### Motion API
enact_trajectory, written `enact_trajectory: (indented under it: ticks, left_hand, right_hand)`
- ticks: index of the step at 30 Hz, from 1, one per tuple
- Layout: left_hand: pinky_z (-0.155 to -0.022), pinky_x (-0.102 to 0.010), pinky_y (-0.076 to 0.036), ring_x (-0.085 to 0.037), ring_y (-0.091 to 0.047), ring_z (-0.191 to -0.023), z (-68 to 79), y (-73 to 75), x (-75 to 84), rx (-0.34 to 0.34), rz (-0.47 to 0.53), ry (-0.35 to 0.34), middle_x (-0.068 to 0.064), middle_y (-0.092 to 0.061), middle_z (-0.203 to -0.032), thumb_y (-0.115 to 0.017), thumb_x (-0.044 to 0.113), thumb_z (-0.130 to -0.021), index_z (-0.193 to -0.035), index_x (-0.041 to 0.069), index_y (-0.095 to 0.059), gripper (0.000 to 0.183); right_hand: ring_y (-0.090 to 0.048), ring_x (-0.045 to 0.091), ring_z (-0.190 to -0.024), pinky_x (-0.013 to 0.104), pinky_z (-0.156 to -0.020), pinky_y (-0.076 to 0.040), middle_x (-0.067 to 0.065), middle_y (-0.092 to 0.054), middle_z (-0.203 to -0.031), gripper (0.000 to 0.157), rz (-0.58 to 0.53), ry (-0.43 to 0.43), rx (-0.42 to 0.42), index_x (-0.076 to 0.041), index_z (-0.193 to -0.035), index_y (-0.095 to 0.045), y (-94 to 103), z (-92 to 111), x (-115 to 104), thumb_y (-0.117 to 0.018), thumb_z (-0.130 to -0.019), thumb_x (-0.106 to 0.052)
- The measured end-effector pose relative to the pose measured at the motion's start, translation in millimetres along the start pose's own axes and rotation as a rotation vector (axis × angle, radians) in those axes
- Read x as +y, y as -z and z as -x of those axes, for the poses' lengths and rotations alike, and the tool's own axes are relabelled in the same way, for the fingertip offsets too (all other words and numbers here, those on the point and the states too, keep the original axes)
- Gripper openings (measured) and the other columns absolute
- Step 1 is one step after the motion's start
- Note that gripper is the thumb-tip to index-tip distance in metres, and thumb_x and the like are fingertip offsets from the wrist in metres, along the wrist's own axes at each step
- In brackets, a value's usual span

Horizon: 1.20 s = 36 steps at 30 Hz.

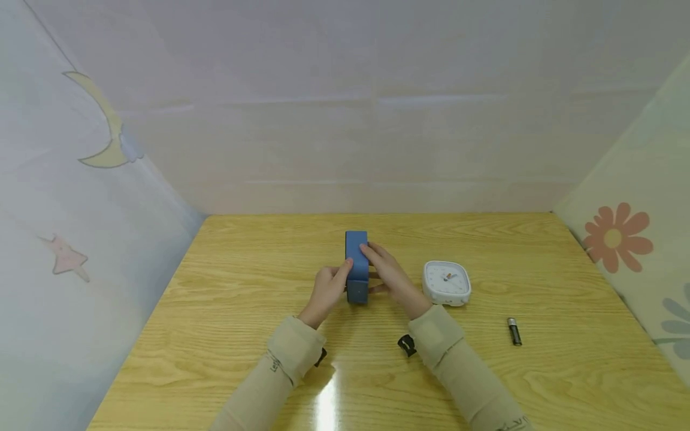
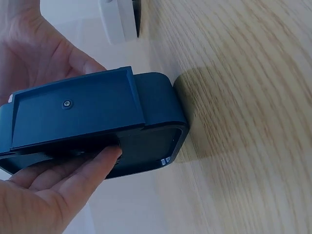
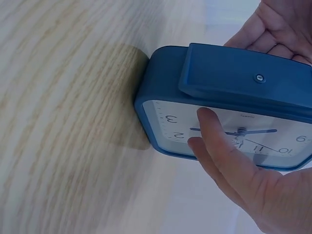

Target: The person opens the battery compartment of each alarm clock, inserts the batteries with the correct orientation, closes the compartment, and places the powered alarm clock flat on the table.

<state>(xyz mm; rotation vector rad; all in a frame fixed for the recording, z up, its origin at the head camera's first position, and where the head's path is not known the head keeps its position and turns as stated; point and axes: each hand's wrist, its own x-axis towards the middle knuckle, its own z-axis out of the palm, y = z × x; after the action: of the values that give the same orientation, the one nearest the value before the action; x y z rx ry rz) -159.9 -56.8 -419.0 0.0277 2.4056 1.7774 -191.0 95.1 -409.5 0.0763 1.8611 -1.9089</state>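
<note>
Clock, blue, upheld between two hands: in the head view, the blue clock [image 1: 358, 272] lies at the centre of the frame, turned so that its narrow side shows from above. The left hand [image 1: 327, 290] grips it from the left, thumb set against its edge; the right hand [image 1: 392, 276] clasps it from the right, one digit on the upper surface and others lower down along the side. Both grips are closed to the width of the clock. A white clock [image 1: 447, 283] lies face up right of centre, just beside the right wrist, and a battery [image 1: 514, 331], dark with a silver end, lies farther to the lower right on the wooden table [image 1: 226, 311]. Backdrop prints include a yellow moon [image 1: 110, 134] at upper left and a red flower [image 1: 618, 237] at right. In the left wrist view, the clock spans the left and centre of the frame, its raised panel bearing a small screw [image 2: 67, 104]; fingers of the left hand reach into the recessed back from the lower left, and the right palm shows at upper left. In the right wrist view, the clock fills the right half; two right-hand fingertips rest on the white dial [image 3: 268, 138], while the left hand appears behind the case at upper right. Whether the case touches the wood cannot be told.
</note>
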Motion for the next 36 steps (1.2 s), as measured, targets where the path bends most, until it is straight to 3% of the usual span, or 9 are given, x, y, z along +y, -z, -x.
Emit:
enact_trajectory:
  ticks: [5, 13, 18, 22, 31, 36]
  left_hand:
    - [-0.076, -0.04, -0.051, -0.023, -0.064, -0.083, -1.8, -2.6, -3.4, -0.002, 0.021, -0.018, -0.014, -0.067, -0.083, -0.038, 0.04, -0.096, -0.091, -0.008, -0.068, 0.057]
    - [-0.076, -0.042, -0.051, -0.031, -0.063, -0.085, -3.1, -4.4, -5.4, -0.047, 0.154, -0.001, -0.021, -0.064, -0.082, -0.035, 0.029, -0.098, -0.099, -0.013, -0.063, 0.05]
    - [-0.076, -0.037, -0.051, -0.024, -0.064, -0.083, -1.9, -4.0, -5.7, -0.068, 0.2, 0.017, -0.019, -0.064, -0.085, -0.034, 0.028, -0.098, -0.105, -0.014, -0.06, 0.05]
    - [-0.077, -0.034, -0.051, -0.023, -0.064, -0.088, -2.1, -5.0, -8.5, -0.073, 0.234, 0.019, -0.019, -0.065, -0.098, -0.033, 0.031, -0.098, -0.109, -0.012, -0.058, 0.051]
    - [-0.078, -0.035, -0.051, -0.025, -0.063, -0.089, -2.2, -3.4, -11.9, -0.089, 0.283, 0.009, -0.021, -0.064, -0.1, -0.034, 0.031, -0.098, -0.11, -0.013, -0.058, 0.051]
    - [-0.08, -0.039, -0.05, -0.028, -0.062, -0.091, 3.0, 1.5, -3.5, -0.102, 0.277, 0.009, -0.024, -0.062, -0.102, -0.031, 0.026, -0.099, -0.111, -0.015, -0.056, 0.049]
  right_hand:
    - [-0.04, 0.046, -0.117, 0.053, -0.078, -0.047, 0.021, -0.033, -0.14, 0.073, 0.071, 0.016, 0.022, -0.015, -0.146, -0.019, 2.0, 1.7, -1.7, -0.045, -0.089, -0.053]
    - [-0.045, 0.044, -0.115, 0.052, -0.074, -0.048, 0.022, -0.036, -0.138, 0.073, 0.179, 0.022, 0.05, -0.017, -0.145, -0.022, 4.0, 4.1, -5.3, -0.047, -0.088, -0.054]
    - [-0.051, 0.041, -0.109, 0.05, -0.071, -0.05, 0.023, -0.041, -0.134, 0.074, 0.241, 0.025, 0.058, -0.018, -0.145, -0.023, 4.7, 6.9, -7.9, -0.045, -0.087, -0.058]
    - [-0.051, 0.041, -0.108, 0.048, -0.069, -0.051, 0.023, -0.045, -0.13, 0.076, 0.276, 0.041, 0.035, -0.017, -0.145, -0.022, 6.9, 7.2, -10.0, -0.04, -0.087, -0.062]
    - [-0.049, 0.043, -0.111, 0.049, -0.073, -0.05, 0.024, -0.036, -0.137, 0.076, 0.267, -0.003, -0.001, -0.002, -0.142, -0.027, 19.1, -0.1, -8.2, -0.04, -0.09, -0.056]
    - [-0.049, 0.041, -0.111, 0.046, -0.073, -0.051, 0.021, -0.037, -0.137, 0.069, 0.268, -0.035, 0.013, 0.0, -0.139, -0.032, 20.7, -5.4, -4.2, -0.044, -0.091, -0.049]
